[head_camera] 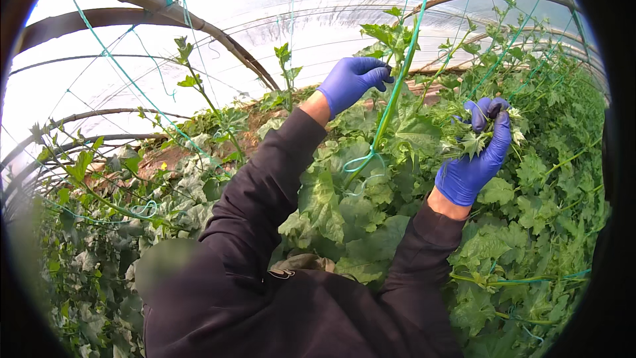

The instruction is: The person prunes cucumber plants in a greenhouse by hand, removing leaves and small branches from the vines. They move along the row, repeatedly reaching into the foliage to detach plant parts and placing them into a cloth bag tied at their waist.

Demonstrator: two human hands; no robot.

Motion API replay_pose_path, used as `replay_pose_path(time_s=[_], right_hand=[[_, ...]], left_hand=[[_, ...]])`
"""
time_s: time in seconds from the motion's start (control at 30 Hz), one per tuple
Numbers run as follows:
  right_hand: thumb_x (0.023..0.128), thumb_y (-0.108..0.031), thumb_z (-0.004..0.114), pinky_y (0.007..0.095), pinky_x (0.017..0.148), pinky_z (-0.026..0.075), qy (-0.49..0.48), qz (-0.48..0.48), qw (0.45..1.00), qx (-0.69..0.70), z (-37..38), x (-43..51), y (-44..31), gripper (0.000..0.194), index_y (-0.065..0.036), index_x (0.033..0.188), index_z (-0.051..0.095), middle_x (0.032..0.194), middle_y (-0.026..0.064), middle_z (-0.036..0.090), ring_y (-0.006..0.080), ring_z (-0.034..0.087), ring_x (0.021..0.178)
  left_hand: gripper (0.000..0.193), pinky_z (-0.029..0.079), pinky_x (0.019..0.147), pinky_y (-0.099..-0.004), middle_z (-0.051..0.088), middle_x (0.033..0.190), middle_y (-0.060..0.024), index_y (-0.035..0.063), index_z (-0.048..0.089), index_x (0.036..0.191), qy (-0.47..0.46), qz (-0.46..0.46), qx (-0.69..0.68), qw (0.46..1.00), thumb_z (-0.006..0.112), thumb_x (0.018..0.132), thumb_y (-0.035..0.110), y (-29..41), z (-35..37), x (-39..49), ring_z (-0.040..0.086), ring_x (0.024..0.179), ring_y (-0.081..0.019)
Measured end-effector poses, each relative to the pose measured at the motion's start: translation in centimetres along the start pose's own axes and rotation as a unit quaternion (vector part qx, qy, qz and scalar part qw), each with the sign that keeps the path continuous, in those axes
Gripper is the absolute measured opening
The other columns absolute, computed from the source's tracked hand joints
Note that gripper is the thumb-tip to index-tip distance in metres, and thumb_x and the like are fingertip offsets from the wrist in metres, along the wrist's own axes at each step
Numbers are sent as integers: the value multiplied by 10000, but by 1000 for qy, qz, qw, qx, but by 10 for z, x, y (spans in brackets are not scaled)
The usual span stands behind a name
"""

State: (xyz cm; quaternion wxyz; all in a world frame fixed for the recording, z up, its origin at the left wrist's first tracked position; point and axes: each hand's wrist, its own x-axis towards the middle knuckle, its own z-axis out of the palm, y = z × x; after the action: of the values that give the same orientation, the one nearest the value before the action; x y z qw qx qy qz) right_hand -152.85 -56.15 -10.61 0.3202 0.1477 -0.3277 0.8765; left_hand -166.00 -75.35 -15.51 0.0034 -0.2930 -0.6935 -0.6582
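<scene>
My left hand [355,82], in a blue-violet glove, is raised beside an upright climbing vine stem [403,77]. Its thumb and fingertips come together close to the stem; whether anything is pinched between them is too small to tell. A green twine [397,92] runs along this vine and is tied in a loop lower down. Leafy young growth [387,37] tops the vine, just above my left fingertips. To the right, my gloved right hand [472,154] is closed around a bunch of plucked shoots and tendrils [454,134], which stick out on both sides of the fingers.
Dense broad-leaved vines [541,209] fill the right side and the foreground. More stems on strings, such as a slender vine [211,102], stand at the left. Bent bamboo poles [149,0] and wires carry the plastic greenhouse film [243,35] overhead.
</scene>
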Motion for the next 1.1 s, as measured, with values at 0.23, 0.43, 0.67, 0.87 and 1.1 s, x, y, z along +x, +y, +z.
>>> replay_pose_path(time_s=[0.23,0.43,0.67,0.87,1.1], right_hand=[[928,-146,623,257,540,394,-510,118,830,190,27,-42,-19,115,-47,930,565,756,77,617,120,494,577],[933,-152,660,259,655,503,-469,326,809,-137,37,-144,45,169,8,983,644,818,48,652,110,621,736],[950,-162,642,262,734,522,-305,384,850,-191,21,-212,102,197,8,1051,649,899,42,672,100,623,765],[902,-187,692,277,761,530,-389,453,762,-249,-18,-319,123,306,48,1088,631,938,99,702,128,661,853],[809,-377,667,433,853,509,-723,356,341,-484,-54,-449,129,569,-113,1301,555,1147,181,641,362,627,1012]], left_hand=[[271,512,807,-294,713,950,-90,-46,694,1020,163,-57,135,976,595,967,201,28,-23,-184,644,862,-148],[237,538,791,-313,722,971,-115,-13,673,1080,175,-207,107,957,618,940,169,-11,-40,-307,683,858,-200],[555,502,877,-472,656,1119,-224,38,607,1211,-161,-548,309,761,678,787,389,-156,60,-538,626,1036,-407],[284,523,847,-425,695,1021,-173,71,742,948,-46,-616,303,726,639,793,285,-190,50,-661,659,951,-384],[244,529,798,-366,704,945,-200,18,700,1023,311,-483,148,805,617,824,131,-143,19,-658,693,892,-321]])
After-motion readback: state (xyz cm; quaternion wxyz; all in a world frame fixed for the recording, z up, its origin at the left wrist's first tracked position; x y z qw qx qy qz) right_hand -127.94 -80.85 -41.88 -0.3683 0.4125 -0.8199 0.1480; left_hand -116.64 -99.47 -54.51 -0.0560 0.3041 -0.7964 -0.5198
